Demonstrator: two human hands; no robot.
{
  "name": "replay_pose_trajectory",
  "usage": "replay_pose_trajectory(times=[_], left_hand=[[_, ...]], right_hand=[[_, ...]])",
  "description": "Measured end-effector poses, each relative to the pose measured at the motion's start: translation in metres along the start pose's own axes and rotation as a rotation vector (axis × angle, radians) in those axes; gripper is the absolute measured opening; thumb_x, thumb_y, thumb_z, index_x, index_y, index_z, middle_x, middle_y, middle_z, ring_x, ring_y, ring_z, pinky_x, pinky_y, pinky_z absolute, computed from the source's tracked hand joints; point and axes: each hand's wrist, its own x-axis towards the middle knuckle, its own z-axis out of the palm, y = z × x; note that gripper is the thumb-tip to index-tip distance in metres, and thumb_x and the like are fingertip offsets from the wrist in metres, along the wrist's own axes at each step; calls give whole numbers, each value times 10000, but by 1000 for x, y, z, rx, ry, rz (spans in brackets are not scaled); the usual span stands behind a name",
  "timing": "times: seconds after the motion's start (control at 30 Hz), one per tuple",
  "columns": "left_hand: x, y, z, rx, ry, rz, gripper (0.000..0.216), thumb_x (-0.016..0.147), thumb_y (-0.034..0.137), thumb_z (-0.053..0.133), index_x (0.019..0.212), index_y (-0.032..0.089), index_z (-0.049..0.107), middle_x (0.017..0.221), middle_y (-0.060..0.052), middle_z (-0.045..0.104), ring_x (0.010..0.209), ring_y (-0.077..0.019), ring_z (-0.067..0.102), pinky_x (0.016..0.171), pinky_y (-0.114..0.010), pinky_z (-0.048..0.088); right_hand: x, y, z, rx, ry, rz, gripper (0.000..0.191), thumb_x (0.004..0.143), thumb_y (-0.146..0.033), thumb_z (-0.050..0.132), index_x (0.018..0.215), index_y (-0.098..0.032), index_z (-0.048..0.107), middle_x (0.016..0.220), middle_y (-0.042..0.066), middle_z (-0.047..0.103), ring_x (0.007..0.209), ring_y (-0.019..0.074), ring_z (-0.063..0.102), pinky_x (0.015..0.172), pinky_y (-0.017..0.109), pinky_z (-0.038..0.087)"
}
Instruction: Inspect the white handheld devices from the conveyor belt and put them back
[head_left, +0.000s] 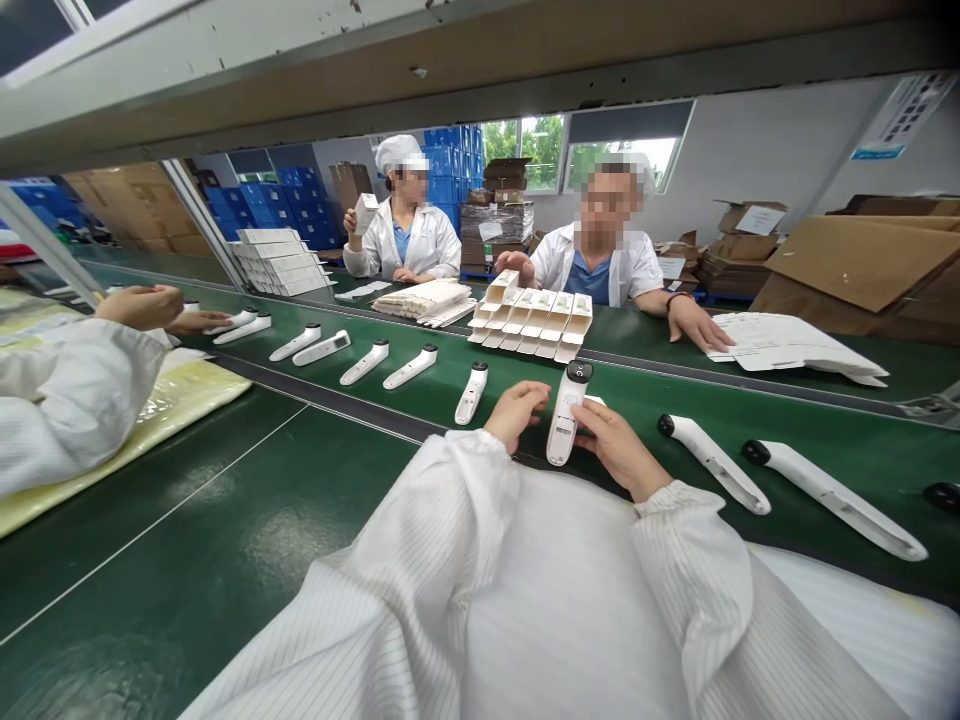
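A white handheld thermometer [568,417] with a black tip stands tilted on the green conveyor belt [675,400], right between my hands. My right hand [611,447] presses its fingers against the thermometer's right side. My left hand [516,415] is curled, its fingertips at the thermometer's left edge. Just left of my left hand lies a similar thermometer [471,393]. Further left, several more [364,362] lie in a row. Two others [712,462] lie to my right, the farther one [832,498] near the belt's edge.
Across the belt, a white folded cardboard insert [530,318] stands in front of a seated co-worker [596,255], whose hand rests near loose printed sheets [795,345]. A second co-worker [405,225] holds a white box. A neighbour's hand [139,307] reaches over the belt at left. A low metal shelf overhangs.
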Motion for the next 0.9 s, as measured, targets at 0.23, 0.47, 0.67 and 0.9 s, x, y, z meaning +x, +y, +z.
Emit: replay_pose_trajectory(times=[0.23, 0.47, 0.67, 0.9], left_hand=[[20, -3, -64, 897, 326, -13, 472, 645, 62, 608, 1098, 184, 553, 1186, -162, 530, 1229, -341, 372, 984, -443, 283], [15, 0, -38, -258, 18, -190, 331, 736, 141, 455, 1048, 129, 565, 966, -116, 603, 830, -197, 586, 560, -248, 423], [0, 7, -12, -639, -203, -330, 341, 861, 291, 362, 975, 72, 598, 776, -104, 608, 547, -123, 523, 371, -193, 316], [-10, 7, 10, -565, -134, -365, 237, 831, 355, 532, 878, 129, 590, 740, -50, 592, 585, -105, 537, 426, -190, 354]], right_hand=[[-2, 0, 0, -85, -17, 15, 330, 754, -502, 585, 936, -230, 628, 973, 49, 684, 910, 212, 626, 721, 314, 519], [-2, -2, 2, -155, 69, 90, 358, 816, -531, 468, 948, -219, 583, 970, 86, 691, 782, 222, 662, 647, 331, 519], [9, 8, -14, -606, 246, 127, 278, 802, -462, 484, 845, -208, 587, 800, 74, 675, 677, 221, 627, 640, 345, 477], [7, 7, -14, -1016, 355, -321, 321, 810, -341, 475, 1057, -182, 605, 1115, 146, 589, 1047, 297, 537, 915, 444, 391]])
